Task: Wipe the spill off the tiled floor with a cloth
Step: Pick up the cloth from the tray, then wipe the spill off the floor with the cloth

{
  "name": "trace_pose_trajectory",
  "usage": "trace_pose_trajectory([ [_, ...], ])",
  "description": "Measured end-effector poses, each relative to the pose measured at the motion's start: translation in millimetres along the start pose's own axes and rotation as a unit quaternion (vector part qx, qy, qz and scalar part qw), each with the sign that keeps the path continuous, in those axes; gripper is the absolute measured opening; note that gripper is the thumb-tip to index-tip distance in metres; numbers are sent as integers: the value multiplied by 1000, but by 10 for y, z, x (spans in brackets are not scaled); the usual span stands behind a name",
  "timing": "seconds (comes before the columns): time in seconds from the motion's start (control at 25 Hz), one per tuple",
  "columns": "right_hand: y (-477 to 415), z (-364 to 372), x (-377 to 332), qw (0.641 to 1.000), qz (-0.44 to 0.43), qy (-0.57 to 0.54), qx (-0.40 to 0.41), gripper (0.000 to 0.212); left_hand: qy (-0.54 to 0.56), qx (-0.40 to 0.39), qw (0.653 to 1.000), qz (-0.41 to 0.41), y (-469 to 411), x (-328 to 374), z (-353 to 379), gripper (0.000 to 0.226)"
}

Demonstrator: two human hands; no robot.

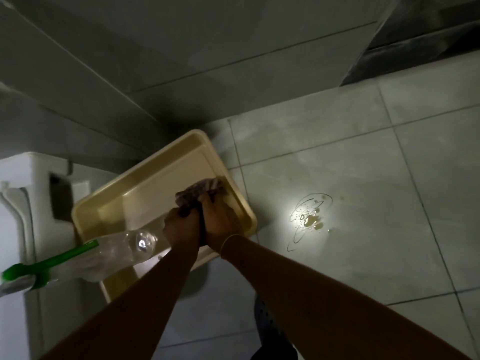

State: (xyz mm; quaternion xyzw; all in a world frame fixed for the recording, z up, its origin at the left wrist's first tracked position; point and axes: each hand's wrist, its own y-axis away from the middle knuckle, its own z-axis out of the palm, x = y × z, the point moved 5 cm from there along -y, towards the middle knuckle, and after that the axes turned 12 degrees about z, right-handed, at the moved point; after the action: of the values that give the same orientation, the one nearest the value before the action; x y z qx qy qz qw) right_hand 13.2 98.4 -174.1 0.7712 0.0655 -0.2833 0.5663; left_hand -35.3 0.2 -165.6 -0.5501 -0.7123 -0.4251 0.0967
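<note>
A yellowish spill [310, 219] with small droplets glistens on the pale tiled floor [376, 178], right of centre. A dark crumpled cloth [201, 192] is bunched over a beige plastic basin [135, 188]. My left hand [181, 227] and my right hand [220, 219] press side by side, both gripping the cloth's near end above the basin. The spill lies well to the right of both hands, untouched by the cloth.
An empty clear plastic bottle [122, 252] with a green label lies across the basin's near left edge. A white appliance [23, 203] stands at the left. Grey tiled walls [181, 48] meet in a corner behind the basin. A dark sandal [267, 323] shows at the bottom.
</note>
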Motion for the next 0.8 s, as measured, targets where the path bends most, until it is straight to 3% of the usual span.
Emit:
trace_pose_trajectory([
  [0.12,396,-510,-170,976,-189,80,72,27,57,70,990,109,399,525,-46,23],
  [0.2,558,-883,-26,936,-297,139,127,53,82,52,978,182,789,768,131,22],
  [0.24,600,-1100,124,931,-304,142,146,63,77,25,976,203,960,781,304,27],
  [0.36,490,-1694,987,945,-245,119,183,69,40,-77,969,233,1387,410,1067,36],
  [0.52,-189,-1816,2572,949,-136,205,197,71,-8,-231,963,138,1525,-679,2342,26],
  [0.64,-667,-1578,3491,955,-21,240,174,81,-33,-251,964,76,1439,-1398,2893,25],
  [0.72,-874,-1407,3909,920,-18,310,239,90,-116,-212,964,112,1269,-1788,3050,26],
  [0.8,-991,-1214,4116,894,-57,363,256,93,-183,-174,951,176,1072,-2116,3049,48],
])
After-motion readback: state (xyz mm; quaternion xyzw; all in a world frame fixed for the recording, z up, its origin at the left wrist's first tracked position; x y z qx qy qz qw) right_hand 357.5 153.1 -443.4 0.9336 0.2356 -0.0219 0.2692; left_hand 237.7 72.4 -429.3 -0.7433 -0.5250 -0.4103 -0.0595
